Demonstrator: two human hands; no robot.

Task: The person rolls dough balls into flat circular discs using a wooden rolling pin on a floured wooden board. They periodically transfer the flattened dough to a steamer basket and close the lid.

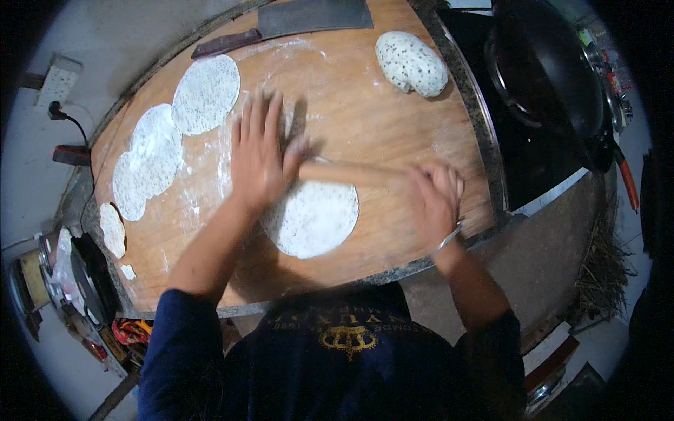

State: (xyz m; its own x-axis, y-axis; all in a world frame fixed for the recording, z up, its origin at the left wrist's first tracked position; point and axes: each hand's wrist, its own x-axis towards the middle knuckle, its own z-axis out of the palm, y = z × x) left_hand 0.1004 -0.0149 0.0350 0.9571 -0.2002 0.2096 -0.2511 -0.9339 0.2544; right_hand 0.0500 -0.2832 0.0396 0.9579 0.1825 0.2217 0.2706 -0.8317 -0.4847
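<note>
A pale wooden rolling pin (353, 173) lies across the upper edge of a round, flat sheet of speckled dough (316, 218) on the wooden board (337, 126). My left hand (262, 147), blurred, is at the pin's left end with its fingers spread and the palm turned down; whether it presses on the pin is not clear. My right hand (436, 192) is curled around the pin's right end. A lump of speckled dough (410, 64) rests at the board's upper right. Several thin dough rounds (206, 94) lie along the left side, some overlapping.
A cleaver (316, 16) lies at the board's far edge. To the right is a black wok (547, 68) on a dark cooktop (532, 168). A power strip (59, 81) with a plugged cord is at the left wall. A small browned flatbread piece (112, 230) lies near the left edge.
</note>
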